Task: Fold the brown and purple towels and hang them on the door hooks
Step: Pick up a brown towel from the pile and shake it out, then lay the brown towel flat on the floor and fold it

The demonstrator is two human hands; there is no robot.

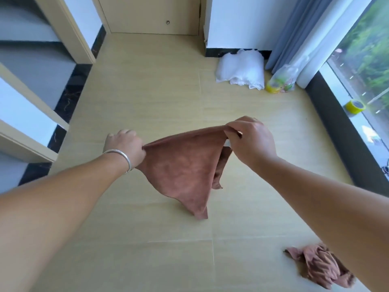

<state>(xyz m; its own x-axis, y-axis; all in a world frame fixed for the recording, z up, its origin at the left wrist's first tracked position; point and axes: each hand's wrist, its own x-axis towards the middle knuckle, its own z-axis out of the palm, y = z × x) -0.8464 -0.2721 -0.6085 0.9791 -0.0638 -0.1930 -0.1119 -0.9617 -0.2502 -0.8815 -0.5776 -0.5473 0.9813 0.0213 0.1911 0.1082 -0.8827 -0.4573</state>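
Note:
A brown towel (181,167) hangs in the air above the floor, stretched between both hands along its top edge and tapering to a point below. My left hand (125,145), with a silver bangle on the wrist, grips its left corner. My right hand (250,140) pinches the right corner, where a small white tag shows. A second towel (320,265), dull pinkish-purple, lies crumpled on the floor at the lower right, partly behind my right forearm. A closed door (151,15) stands ahead; no hooks are in view.
A white cloth bundle (242,69) and a clear plastic bag (282,81) lie by the grey curtain (294,32). A yellow tape roll (355,106) sits on the window sill at right. Door frames and dark skirting line the left side.

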